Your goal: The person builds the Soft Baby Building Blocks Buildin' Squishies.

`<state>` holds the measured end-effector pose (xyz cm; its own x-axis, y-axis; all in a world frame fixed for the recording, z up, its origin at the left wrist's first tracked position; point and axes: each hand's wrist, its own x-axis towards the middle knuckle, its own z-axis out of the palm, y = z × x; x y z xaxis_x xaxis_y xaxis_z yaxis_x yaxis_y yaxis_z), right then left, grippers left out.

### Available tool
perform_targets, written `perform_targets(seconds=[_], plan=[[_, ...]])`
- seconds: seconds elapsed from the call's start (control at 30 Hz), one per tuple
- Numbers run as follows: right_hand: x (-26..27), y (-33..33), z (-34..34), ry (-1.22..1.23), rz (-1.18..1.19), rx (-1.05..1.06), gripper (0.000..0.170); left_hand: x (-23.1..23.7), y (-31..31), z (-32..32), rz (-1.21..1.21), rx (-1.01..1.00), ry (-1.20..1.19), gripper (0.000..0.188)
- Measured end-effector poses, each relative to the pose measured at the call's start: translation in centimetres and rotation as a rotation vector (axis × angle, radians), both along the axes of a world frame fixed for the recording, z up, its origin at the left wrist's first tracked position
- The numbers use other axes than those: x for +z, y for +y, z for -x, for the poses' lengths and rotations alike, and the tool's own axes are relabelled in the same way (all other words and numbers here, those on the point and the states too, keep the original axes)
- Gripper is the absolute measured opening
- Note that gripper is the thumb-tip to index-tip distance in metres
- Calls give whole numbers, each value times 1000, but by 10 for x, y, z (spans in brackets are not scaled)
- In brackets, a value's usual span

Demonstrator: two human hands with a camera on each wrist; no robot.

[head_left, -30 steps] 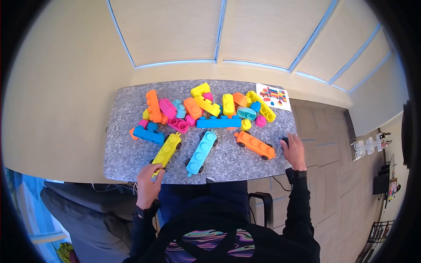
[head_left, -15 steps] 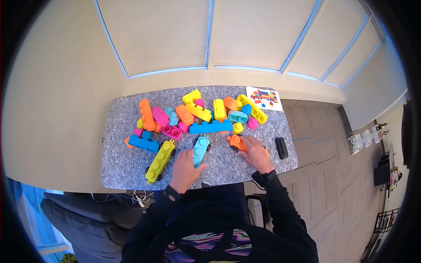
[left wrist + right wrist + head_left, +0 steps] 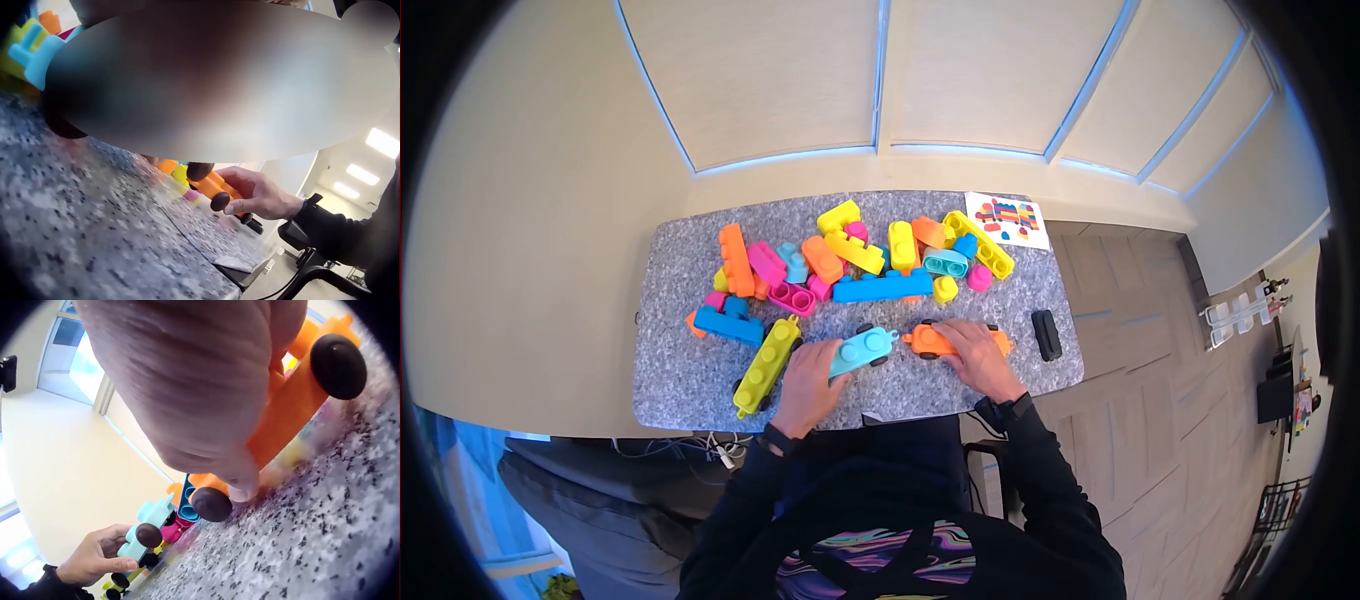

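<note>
My left hand (image 3: 807, 385) grips the rear part of a light blue toy wagon (image 3: 863, 350), whose hook end points right. With my right hand (image 3: 977, 358) I hold an orange toy wagon (image 3: 927, 340) by its sides, thumb low near a black wheel in the right wrist view. The two wagons lie nearly in line, their facing hook ends close together with a small gap. Beside my left hand a yellow-green wagon (image 3: 766, 368) stands slanted on the table. Much of the left wrist view is blurred over.
Several loose building blocks lie behind the wagons, among them a long blue block (image 3: 882, 288). A picture card (image 3: 1007, 220) lies at the back right corner. A black case (image 3: 1046, 335) is near the right edge of the speckled table (image 3: 700, 390).
My left hand went from the yellow-green wagon to the light blue one and swung it toward the orange wagon. My right hand left the black case and took hold of the orange wagon, now turned straighter.
</note>
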<state>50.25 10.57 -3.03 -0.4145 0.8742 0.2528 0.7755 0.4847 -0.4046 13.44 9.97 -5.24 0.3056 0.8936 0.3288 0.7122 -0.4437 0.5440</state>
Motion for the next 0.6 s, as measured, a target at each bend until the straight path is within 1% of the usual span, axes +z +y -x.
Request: perform_targets(seconds=[0.07,0.13,0.27,0.6], plan=[[-1,0,2,7,7,42,70,7,2,11,-28,-117,24,59],[-3,-1,5,-2,6,96,71,6,3,17,-20,-133,19,59],[-8,-3,8,11,35,127,70,4,3,20,32,-201,4,61],[-9,-8,5,7,44,128,71,-4,4,15,9,-236,47,63]])
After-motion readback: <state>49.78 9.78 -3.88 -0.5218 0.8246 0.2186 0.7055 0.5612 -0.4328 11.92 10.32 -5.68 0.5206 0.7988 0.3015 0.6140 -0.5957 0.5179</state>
